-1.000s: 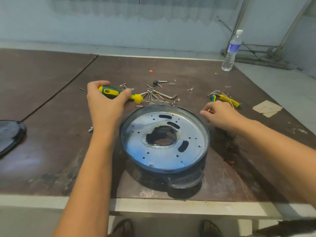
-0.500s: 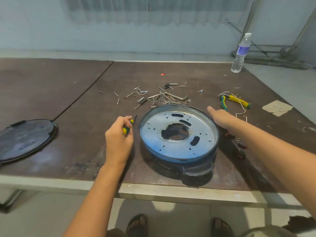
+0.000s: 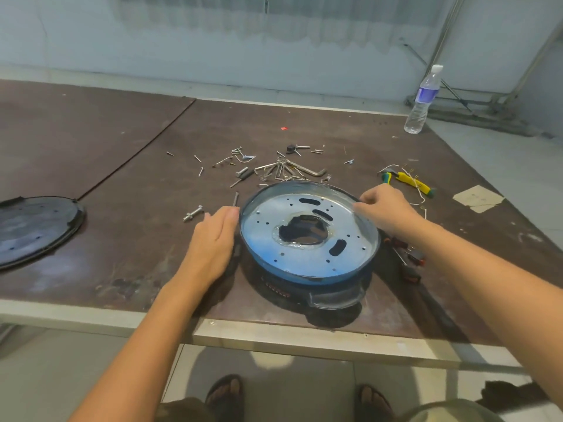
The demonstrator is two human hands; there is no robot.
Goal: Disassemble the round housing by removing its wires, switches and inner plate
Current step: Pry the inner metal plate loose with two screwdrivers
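Your left grip (image 3: 213,242) had moved in, laid flat and unspread, against the 9 o'clock wall of the round housing (image 3: 289,284) near the counter's (image 3: 137,239) 6 o'clock edge, your right grip (image 3: 384,208) pinching its 2 o'clock rim; a hard tug could have tipped it off.

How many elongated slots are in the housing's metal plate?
3 in the inner plate: far slot, middle slot beside the central hole, near-right slot. The right hand may cover another.
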